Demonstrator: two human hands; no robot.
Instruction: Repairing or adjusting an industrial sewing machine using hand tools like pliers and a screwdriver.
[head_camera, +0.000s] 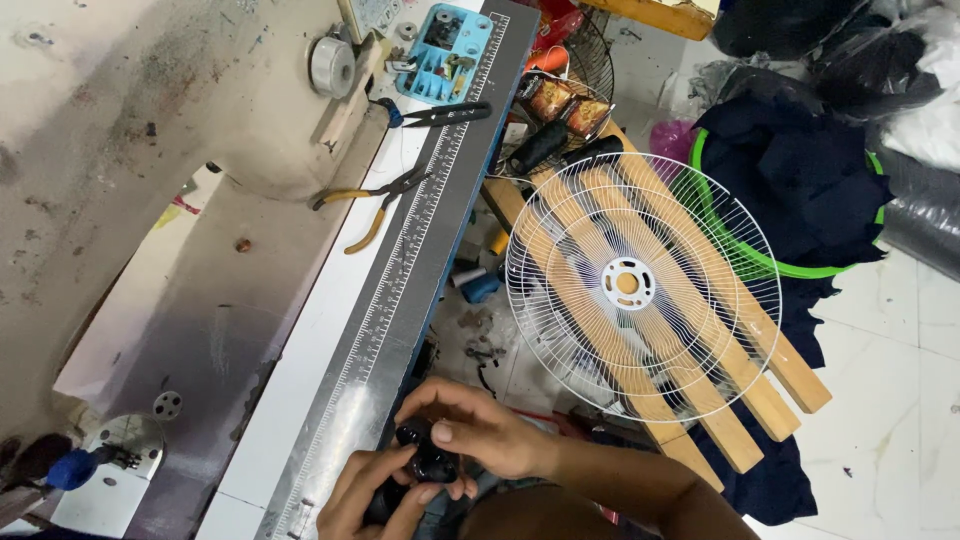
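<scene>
Both hands low in frame, at the near edge of the worktop (300, 340). My right hand (485, 435) sits on top of a small dark object (432, 462), fingers curled down and pinching it, thumb pressed against its side. My left hand (375, 495) comes up from below, fingers wrapped round the same dark object from underneath. Can't tell what the object is, mostly covered by the hands. It sits just off the worktop edge, beside the end of the long metal ruler (400, 270) that runs along the worktop.

Further up the ruler: yellow-handled pliers (375, 205), black scissors (445, 115), a blue plastic tray (445, 50) of small parts. Sewing machine body (170, 90) fills the upper left.

Right of the hands, a white wire fan guard (640, 285) lies flat on wooden slats (740, 390). Dark blue cloth (800, 170) heaped in a green basket (720, 235) beyond that, well apart from the hands.
</scene>
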